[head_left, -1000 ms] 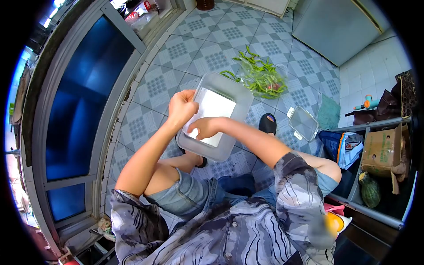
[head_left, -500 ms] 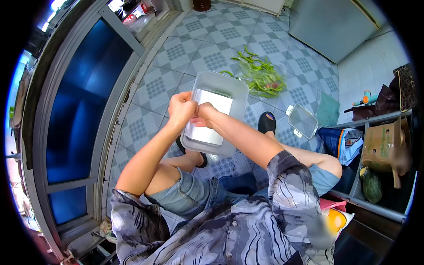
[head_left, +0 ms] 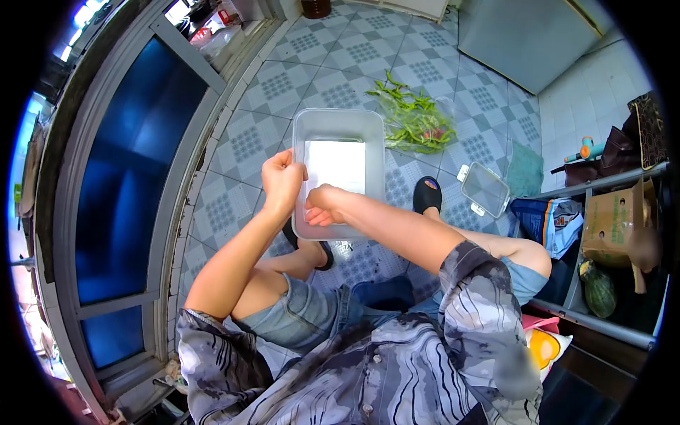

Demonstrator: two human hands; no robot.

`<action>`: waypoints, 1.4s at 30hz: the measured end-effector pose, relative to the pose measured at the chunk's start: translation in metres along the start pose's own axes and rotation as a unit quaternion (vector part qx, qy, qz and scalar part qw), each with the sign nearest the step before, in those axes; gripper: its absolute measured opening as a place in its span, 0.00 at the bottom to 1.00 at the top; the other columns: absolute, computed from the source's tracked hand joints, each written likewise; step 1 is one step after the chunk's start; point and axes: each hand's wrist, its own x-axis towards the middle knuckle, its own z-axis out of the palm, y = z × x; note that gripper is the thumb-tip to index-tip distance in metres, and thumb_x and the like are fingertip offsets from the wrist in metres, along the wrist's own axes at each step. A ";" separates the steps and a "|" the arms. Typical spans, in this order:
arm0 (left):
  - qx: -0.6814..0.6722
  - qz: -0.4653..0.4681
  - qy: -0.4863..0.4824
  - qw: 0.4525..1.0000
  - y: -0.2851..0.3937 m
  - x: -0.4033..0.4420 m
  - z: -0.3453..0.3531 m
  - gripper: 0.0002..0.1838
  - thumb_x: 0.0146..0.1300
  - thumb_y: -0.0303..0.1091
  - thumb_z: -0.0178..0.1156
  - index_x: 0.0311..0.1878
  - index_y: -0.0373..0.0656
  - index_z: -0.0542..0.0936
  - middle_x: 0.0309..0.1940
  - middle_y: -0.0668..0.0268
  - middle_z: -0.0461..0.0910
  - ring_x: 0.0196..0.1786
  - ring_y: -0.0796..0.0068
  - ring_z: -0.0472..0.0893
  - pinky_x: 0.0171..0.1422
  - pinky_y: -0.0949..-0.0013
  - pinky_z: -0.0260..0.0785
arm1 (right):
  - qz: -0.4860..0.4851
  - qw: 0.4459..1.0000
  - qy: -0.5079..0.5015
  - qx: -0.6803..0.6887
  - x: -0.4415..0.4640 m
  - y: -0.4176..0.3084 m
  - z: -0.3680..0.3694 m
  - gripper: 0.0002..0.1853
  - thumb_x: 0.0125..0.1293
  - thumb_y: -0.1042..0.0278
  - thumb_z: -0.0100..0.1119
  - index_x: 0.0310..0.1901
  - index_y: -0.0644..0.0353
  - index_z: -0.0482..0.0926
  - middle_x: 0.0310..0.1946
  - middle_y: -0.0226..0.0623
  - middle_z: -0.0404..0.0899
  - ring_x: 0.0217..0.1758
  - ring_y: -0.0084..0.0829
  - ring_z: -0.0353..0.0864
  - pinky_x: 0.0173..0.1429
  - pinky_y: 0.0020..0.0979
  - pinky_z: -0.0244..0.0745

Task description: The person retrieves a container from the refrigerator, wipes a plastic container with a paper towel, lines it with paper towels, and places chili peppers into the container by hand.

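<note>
The person's left hand (head_left: 283, 183) gripped the near-left rim of a clear, frosted rectangular plastic container (head_left: 375, 166), apparently to steady it in front of the knees, above the patterned grey-blue tiled floor (head_left: 248, 138). That seemed to leave the right hand (head_left: 327, 206) free to reach inside, its fingers loosely bent near the left wall, over a flat white rectangle (head_left: 336, 163); whether it pinched anything could not be told. A clear plastic lid with white clasps (head_left: 486, 191) lay apart on the floor, so the top was open. Long green peppers in a transparent plastic bag (head_left: 418, 127) lay just beyond the container.

Compared with 0.5 s earlier, the container sat squarer to the body, and the 2 hands, then touching, stood apart.
</note>
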 end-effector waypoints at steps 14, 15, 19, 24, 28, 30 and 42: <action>0.065 0.007 -0.012 0.998 0.009 -0.016 0.011 0.08 0.36 0.24 0.54 0.23 0.32 0.77 0.30 0.61 0.79 0.33 0.72 0.75 0.37 0.71 0.66 | -0.199 0.955 0.073 0.207 0.015 -0.057 -0.059 0.17 0.62 0.71 0.46 0.53 0.63 0.68 0.43 0.41 0.73 0.45 0.36 0.75 0.51 0.37 0.71; 0.058 -0.004 -0.011 0.998 0.009 -0.013 0.011 0.09 0.36 0.23 0.53 0.24 0.32 0.78 0.33 0.59 0.80 0.33 0.72 0.76 0.38 0.70 0.66 | -0.222 0.949 0.077 0.209 0.004 -0.056 -0.059 0.18 0.61 0.73 0.48 0.54 0.64 0.67 0.45 0.41 0.71 0.47 0.36 0.74 0.53 0.37 0.71; 0.053 -0.056 -0.019 0.997 0.018 -0.010 0.008 0.10 0.35 0.23 0.53 0.24 0.32 0.79 0.43 0.58 0.81 0.37 0.69 0.77 0.41 0.70 0.67 | -0.209 0.920 0.127 0.307 -0.011 -0.037 -0.056 0.17 0.60 0.73 0.49 0.52 0.63 0.68 0.45 0.41 0.71 0.46 0.36 0.73 0.52 0.41 0.70; 0.064 0.042 0.019 0.997 0.011 -0.010 0.013 0.03 0.37 0.23 0.52 0.18 0.33 0.73 0.45 0.59 0.80 0.39 0.67 0.79 0.42 0.70 0.68 | -0.057 0.912 0.127 0.387 -0.005 -0.004 -0.047 0.13 0.59 0.70 0.48 0.46 0.61 0.69 0.42 0.40 0.72 0.45 0.37 0.74 0.52 0.46 0.68; 0.109 0.124 0.021 0.986 0.019 -0.022 0.014 0.09 0.39 0.23 0.51 0.14 0.34 0.62 0.47 0.59 0.79 0.38 0.65 0.79 0.40 0.68 0.68 | -0.164 0.904 0.064 0.391 0.004 -0.019 -0.052 0.15 0.57 0.69 0.48 0.47 0.61 0.70 0.41 0.42 0.74 0.46 0.38 0.74 0.51 0.43 0.68; 0.114 0.109 0.012 0.987 0.020 -0.028 0.015 0.10 0.39 0.23 0.51 0.14 0.35 0.60 0.47 0.59 0.79 0.36 0.66 0.78 0.39 0.68 0.68 | -0.178 0.895 0.027 0.409 0.017 -0.034 -0.059 0.15 0.58 0.69 0.48 0.47 0.61 0.70 0.42 0.42 0.74 0.46 0.38 0.75 0.50 0.39 0.69; 0.121 0.072 0.067 0.988 0.003 -0.002 -0.005 0.07 0.39 0.24 0.51 0.15 0.34 0.64 0.48 0.61 0.80 0.38 0.64 0.79 0.42 0.66 0.68 | -0.131 0.984 -0.043 -0.113 0.007 -0.017 -0.060 0.11 0.58 0.61 0.55 0.34 0.60 0.79 0.29 0.35 0.76 0.32 0.30 0.78 0.38 0.35 0.73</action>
